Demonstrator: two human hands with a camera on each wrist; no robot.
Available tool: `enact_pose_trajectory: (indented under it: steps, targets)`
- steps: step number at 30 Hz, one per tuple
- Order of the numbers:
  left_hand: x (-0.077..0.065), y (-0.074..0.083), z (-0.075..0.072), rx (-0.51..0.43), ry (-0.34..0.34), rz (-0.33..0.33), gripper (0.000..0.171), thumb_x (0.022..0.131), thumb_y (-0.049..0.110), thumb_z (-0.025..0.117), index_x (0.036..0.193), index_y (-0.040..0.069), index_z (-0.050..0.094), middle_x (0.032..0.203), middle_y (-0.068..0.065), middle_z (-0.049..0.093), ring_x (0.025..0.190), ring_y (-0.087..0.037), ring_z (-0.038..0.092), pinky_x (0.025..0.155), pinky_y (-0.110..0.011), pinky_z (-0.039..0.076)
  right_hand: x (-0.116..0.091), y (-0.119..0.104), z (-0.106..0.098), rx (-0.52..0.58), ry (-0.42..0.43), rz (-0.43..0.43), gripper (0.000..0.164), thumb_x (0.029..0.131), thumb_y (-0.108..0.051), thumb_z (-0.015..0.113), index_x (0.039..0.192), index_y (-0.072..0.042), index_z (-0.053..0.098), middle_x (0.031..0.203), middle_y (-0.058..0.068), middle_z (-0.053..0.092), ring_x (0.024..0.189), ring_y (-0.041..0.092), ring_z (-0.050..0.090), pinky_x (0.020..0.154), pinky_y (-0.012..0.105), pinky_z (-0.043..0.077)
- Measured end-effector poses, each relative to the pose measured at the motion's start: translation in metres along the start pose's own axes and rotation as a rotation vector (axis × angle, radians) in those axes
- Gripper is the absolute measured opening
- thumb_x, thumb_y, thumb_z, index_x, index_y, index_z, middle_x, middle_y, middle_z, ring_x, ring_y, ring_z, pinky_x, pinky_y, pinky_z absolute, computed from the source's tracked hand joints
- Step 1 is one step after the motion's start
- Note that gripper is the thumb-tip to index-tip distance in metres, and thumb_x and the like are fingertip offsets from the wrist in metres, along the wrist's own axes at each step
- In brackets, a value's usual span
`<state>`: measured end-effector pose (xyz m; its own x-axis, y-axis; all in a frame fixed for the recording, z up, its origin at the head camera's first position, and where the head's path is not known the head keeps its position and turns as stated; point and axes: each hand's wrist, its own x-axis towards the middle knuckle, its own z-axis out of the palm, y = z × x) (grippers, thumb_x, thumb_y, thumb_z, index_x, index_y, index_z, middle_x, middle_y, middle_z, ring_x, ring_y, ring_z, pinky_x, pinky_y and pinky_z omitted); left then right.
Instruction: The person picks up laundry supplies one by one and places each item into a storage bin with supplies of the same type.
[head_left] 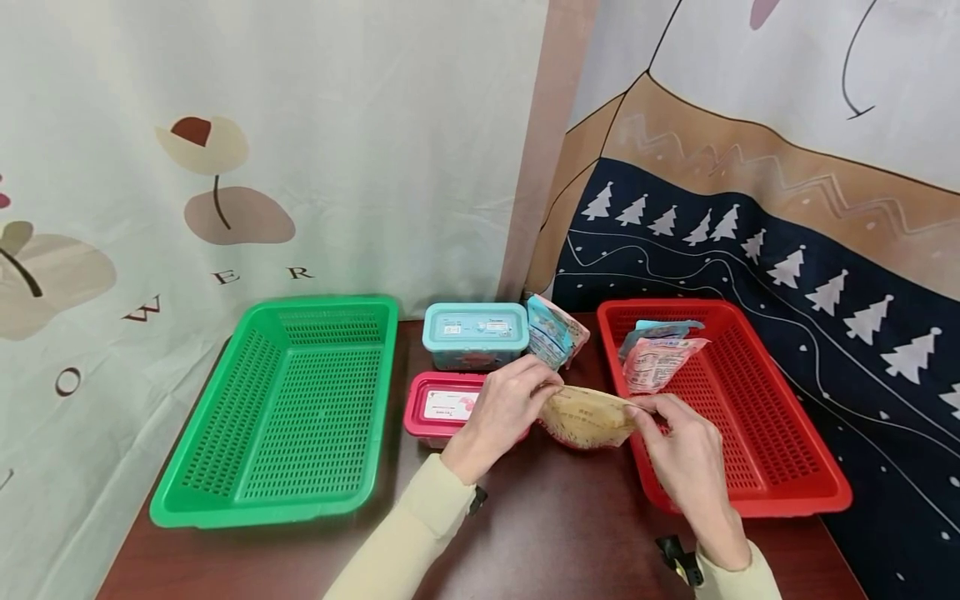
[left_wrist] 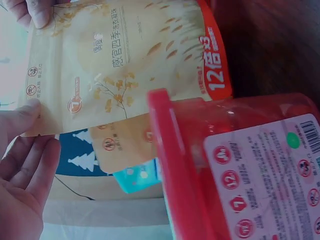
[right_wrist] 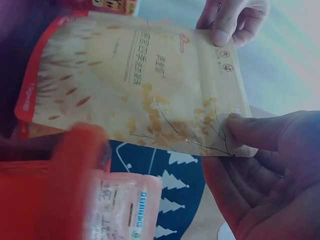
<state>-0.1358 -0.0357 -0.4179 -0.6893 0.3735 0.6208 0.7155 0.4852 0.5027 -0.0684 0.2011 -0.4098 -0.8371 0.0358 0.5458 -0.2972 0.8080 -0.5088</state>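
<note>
Both hands hold a cream stand-up pouch (head_left: 587, 417) with red bottom edging, printed with leaves and Chinese text, above the table beside the red basket. The left hand (head_left: 506, 404) pinches one top corner, thumb on the front face in the left wrist view. At the opposite top corner, the right hand (head_left: 686, 450) pinches the pouch (right_wrist: 150, 85) between thumb and fingers. Beneath the left hand is a box with a pink-red lid (head_left: 442, 408), partly covered by that hand. A light-blue-lidded box (head_left: 476, 329) stands behind it, with blue and pink pouches (head_left: 551, 329) leaning alongside.
On the right, the red basket (head_left: 795, 400) contains a pink pouch (head_left: 658, 363) and a blue pouch (head_left: 667, 327) near its left wall. The green basket (head_left: 386, 375) occupies the left side of the brown table (head_left: 555, 533). Patterned curtains (head_left: 375, 150) hang behind.
</note>
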Motion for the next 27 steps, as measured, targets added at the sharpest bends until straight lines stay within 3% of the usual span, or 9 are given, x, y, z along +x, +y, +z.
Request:
enact_pose_trajectory:
  steps: [7, 13, 16, 27]
  targets:
    - [0.005, 0.010, -0.007, -0.079, 0.012, -0.014, 0.007, 0.090, 0.009, 0.081, 0.096, 0.013, 0.079, 0.095, 0.003, 0.071, 0.090, -0.008, 0.066, 0.083, -0.021, 0.056, 0.006, -0.003, -0.012, 0.037, 0.017, 0.015, 0.015, 0.084, -0.001, 0.084, 0.096, -0.009, 0.080, 0.095, 0.003, 0.077, 0.084, 0.022, 0.072, 0.071, 0.014, 0.044]
    - [0.009, 0.020, -0.012, -0.115, 0.030, -0.014, 0.009, 0.089, 0.009, 0.082, 0.097, 0.012, 0.080, 0.096, 0.002, 0.072, 0.090, -0.009, 0.066, 0.084, -0.018, 0.055, 0.011, -0.006, -0.022, 0.084, 0.030, 0.042, 0.013, 0.085, -0.003, 0.084, 0.095, -0.010, 0.080, 0.093, 0.001, 0.076, 0.085, -0.005, 0.062, 0.071, 0.010, 0.044]
    - [0.011, 0.025, -0.014, -0.136, 0.037, -0.021, 0.011, 0.088, 0.008, 0.083, 0.098, 0.011, 0.080, 0.097, 0.001, 0.073, 0.090, -0.009, 0.066, 0.083, -0.016, 0.055, 0.013, -0.006, -0.027, 0.112, 0.031, 0.047, 0.013, 0.085, -0.003, 0.085, 0.094, -0.009, 0.080, 0.092, 0.001, 0.076, 0.082, -0.012, 0.057, 0.068, 0.009, 0.043]
    - [0.021, 0.045, -0.022, -0.214, 0.074, 0.003, 0.011, 0.087, 0.007, 0.083, 0.098, 0.007, 0.080, 0.098, -0.002, 0.074, 0.092, -0.012, 0.068, 0.082, -0.016, 0.056, 0.022, -0.007, -0.048, 0.162, -0.012, 0.081, 0.013, 0.088, -0.003, 0.082, 0.098, -0.011, 0.079, 0.091, 0.000, 0.074, 0.075, -0.001, 0.058, 0.064, 0.010, 0.044]
